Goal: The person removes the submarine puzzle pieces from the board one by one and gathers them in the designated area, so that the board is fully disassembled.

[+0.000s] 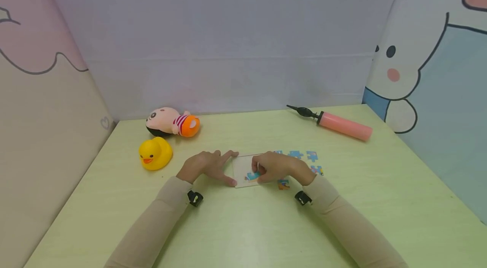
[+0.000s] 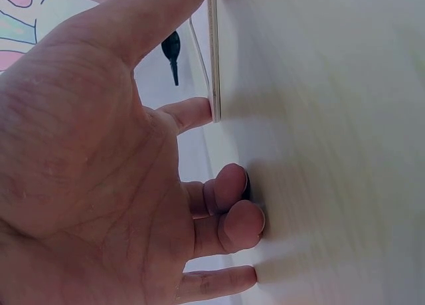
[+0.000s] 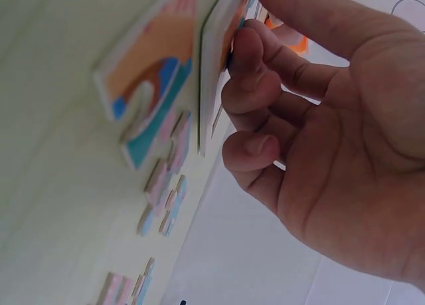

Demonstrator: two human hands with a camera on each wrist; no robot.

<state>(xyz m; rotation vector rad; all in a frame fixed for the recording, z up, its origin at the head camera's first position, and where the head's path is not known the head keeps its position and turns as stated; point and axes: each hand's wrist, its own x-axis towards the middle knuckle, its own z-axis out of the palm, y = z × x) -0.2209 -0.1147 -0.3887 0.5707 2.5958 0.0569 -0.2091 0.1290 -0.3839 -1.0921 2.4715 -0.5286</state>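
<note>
A pale puzzle tray [image 1: 240, 165] lies flat on the green table [image 1: 243, 225] in the head view. My left hand [image 1: 233, 168] braces its left side, with the index finger straight along the far edge and the thumb at the near corner. In the left wrist view the hand [image 2: 199, 52] touches the tray's thin edge [image 2: 212, 66], with the other fingers curled on the table. My right hand [image 1: 258, 170] pinches a blue and orange puzzle piece [image 1: 252, 176] over the tray. In the right wrist view the hand [image 3: 236, 46] holds a piece [image 3: 211, 86] on edge beside a laid piece [image 3: 146, 99].
Loose puzzle pieces [image 1: 304, 156] lie to the right of the tray and by my right wrist [image 1: 283, 184]. A yellow rubber duck [image 1: 154, 154] and a toy doll [image 1: 172, 122] sit at the back left. A pink hand pump [image 1: 340, 125] lies at the back right. Cartoon-printed walls enclose the table.
</note>
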